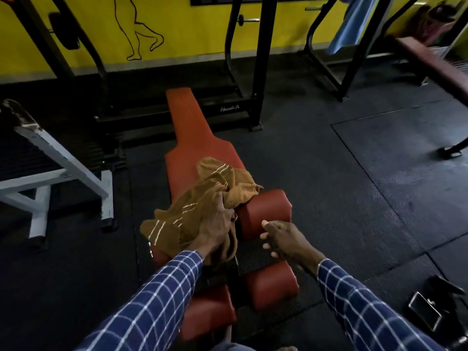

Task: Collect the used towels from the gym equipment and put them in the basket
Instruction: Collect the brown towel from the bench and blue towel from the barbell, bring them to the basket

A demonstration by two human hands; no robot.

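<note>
**Two towels in view**

A mustard-brown towel (202,198) with thin pale stripes lies crumpled across the near end of the red bench (187,127), partly draped over its padded rollers. Beyond the bench's far end, to its right, a blue towel (352,24) hangs from a black frame.

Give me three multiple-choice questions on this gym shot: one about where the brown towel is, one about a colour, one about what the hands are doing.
1. Where does the brown towel lie?
A. on the red bench
B. on the floor mat
C. in a basket

2. What colour is the towel hanging on the rack at upper right?
A. green
B. blue
C. white

3. What is the left hand doing?
A. hanging free
B. resting on the floor
C. gripping the brown towel

Answers: 1 A, it is draped over the bench's near end; 2 B, the cloth is light blue; 3 C, its fingers are closed in the fabric while the right hand is open beside the pad.
</note>
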